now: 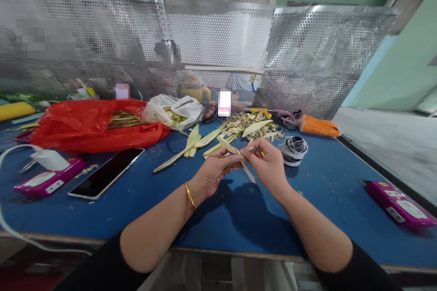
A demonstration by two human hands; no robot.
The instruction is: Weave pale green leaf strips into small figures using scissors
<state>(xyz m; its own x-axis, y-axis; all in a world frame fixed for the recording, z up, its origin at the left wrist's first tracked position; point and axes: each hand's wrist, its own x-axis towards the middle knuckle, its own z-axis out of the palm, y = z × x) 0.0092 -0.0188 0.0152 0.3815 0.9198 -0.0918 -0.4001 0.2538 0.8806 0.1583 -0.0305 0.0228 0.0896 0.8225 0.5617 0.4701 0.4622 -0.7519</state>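
Above the middle of the blue table, my left hand [215,168] pinches several crossed pale strips of dried husk [248,172]. My right hand [268,163] meets it from the other side, its fingertips closed on the same strips where they cross. One strip points up to the left, another hangs down between the hands. Just beyond lie loose husk leaves [193,142] and a heap of shredded husk [249,123]. A spool of white cord [294,151] stands right of my right hand. My fingers hide part of the crossing.
A red plastic bag [82,129] and a white plastic bag [175,110] lie at the back left. A phone [108,173] and a purple power strip [51,179] are on the left. Another purple power strip [399,204] sits right. A perforated metal screen [218,32] borders the back.
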